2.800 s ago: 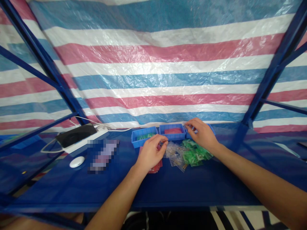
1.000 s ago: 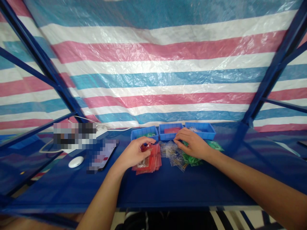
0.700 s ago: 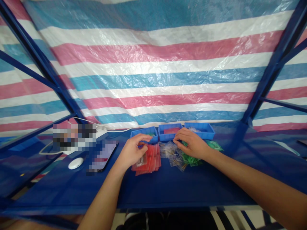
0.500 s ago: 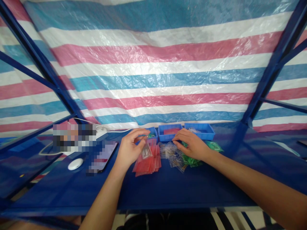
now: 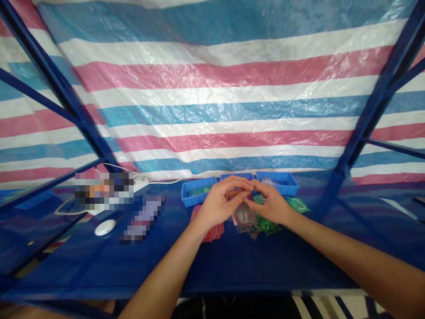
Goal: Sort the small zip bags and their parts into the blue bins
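My left hand (image 5: 225,200) is closed in a pinch at the top of a small plastic bag (image 5: 244,215). The bag hangs below the fingers, clear with a reddish tint, and pale small pieces show inside. My right hand (image 5: 272,204) meets it from the other side, thumb and fingers closed at the bag's upper edge. Red plastic bags (image 5: 216,232) lie fanned under my left wrist. Green packets (image 5: 267,225) lie beneath my right hand. Clear packets under the held bag are mostly covered.
Along the back stand blue trays: one with green packets (image 5: 184,195), one partly hidden by my hands, and a right one (image 5: 288,185) with some clear plastic. To the left lie a phone (image 5: 146,217), a white rounded case (image 5: 105,227) and cables. A striped sheet (image 5: 212,97) hangs behind.
My left hand has moved right with the bag, from over the red bags to my right hand. The fingertips of both hands now meet at its top. The left tray is more exposed.
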The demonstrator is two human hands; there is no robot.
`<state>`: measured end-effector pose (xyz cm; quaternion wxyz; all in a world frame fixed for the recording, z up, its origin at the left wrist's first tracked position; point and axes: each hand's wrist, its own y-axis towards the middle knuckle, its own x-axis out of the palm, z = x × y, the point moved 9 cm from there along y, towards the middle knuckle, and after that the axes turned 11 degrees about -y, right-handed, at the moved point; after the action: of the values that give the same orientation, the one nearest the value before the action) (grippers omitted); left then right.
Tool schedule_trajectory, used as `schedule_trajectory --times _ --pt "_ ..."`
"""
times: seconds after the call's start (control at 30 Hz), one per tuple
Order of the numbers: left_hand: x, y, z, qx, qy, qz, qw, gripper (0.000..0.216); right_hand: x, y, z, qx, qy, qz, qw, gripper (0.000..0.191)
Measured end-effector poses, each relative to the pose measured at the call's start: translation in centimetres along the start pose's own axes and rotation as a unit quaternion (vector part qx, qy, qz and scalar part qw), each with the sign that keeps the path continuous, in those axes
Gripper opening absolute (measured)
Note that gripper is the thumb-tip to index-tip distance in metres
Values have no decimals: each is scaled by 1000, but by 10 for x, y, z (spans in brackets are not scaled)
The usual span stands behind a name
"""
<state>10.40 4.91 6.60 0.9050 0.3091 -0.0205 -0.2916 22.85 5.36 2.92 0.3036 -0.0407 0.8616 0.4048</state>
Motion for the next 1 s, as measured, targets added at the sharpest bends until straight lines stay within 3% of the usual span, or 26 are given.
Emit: schedule_trajectory --times 0.2,0.53,0.7,1.0 --pt "-18 -17 -18 2 50 66 997 21 15 -3 25 70 44 -14 996 12" --pt "-36 -28 -32 -64 156 117 979 39 13 -5 28 101 99 13 990 14" --pt "-41 -31 -58 -125 69 107 984 46 15 -7 36 114 119 12 986 18" --pt "-47 -28 -44 -96 58 147 983 43 5 -3 32 131 184 58 972 34"
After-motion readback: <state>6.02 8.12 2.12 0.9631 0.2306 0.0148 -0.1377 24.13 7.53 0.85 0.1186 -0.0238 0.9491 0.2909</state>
